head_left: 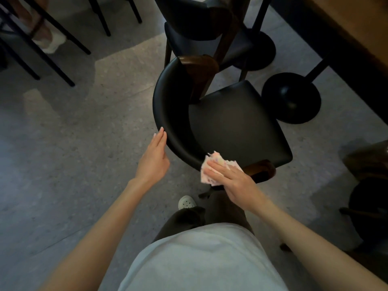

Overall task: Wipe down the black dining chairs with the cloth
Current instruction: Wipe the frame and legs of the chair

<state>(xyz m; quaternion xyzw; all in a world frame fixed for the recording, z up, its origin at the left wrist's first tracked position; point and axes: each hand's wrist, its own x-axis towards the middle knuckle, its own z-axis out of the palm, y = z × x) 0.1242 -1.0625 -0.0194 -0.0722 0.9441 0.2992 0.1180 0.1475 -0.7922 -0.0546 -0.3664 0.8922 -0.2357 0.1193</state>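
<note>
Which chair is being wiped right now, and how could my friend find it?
Start at the long wooden table on the right, with round black bases beneath. Among the black chairs beside it, pick the nearer chair, just ahead of the person's legs. Only it has a pale pink cloth pressed on its curved backrest by the right hand.

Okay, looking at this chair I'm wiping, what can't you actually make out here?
Head view, the only one:
- Underside of the cloth and the backrest end beneath it: covered by the right hand.
- Whether the left hand touches the backrest: too dim to tell.
- Table top: cut off by the right edge.
- Chair at the right edge: cut off, in shadow.
</note>
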